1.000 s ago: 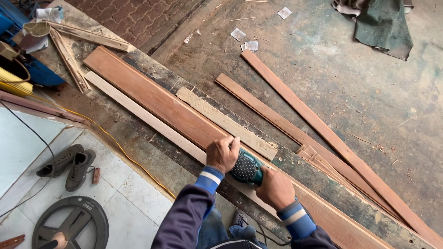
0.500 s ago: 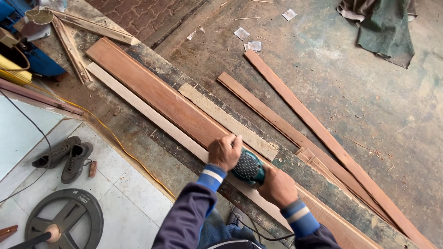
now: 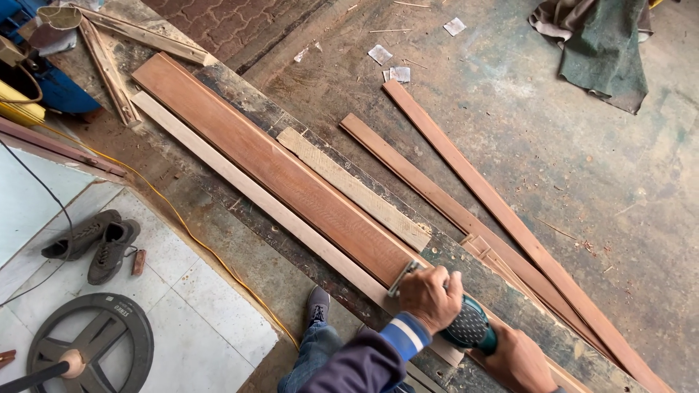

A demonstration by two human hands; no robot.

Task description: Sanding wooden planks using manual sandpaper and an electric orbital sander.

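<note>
Nearest me, the left hand [image 3: 429,297] presses on top of a teal, dome-shaped electric sander [image 3: 470,329] and the right hand [image 3: 518,362] grips its rear, at the near end of the long reddish-brown wooden plank [image 3: 269,164] lying on the worn worktop [image 3: 510,302]. Beyond, most of the plank stretches away, still to sand, I'd judge.

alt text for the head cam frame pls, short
Seen from above, a person's left hand presses on the front of a green power sander and the right hand grips its rear, on a long reddish-brown board lying on a worn workbench. More wooden strips lie on the concrete floor; a pair of shoes sits on tiles at left.
</note>
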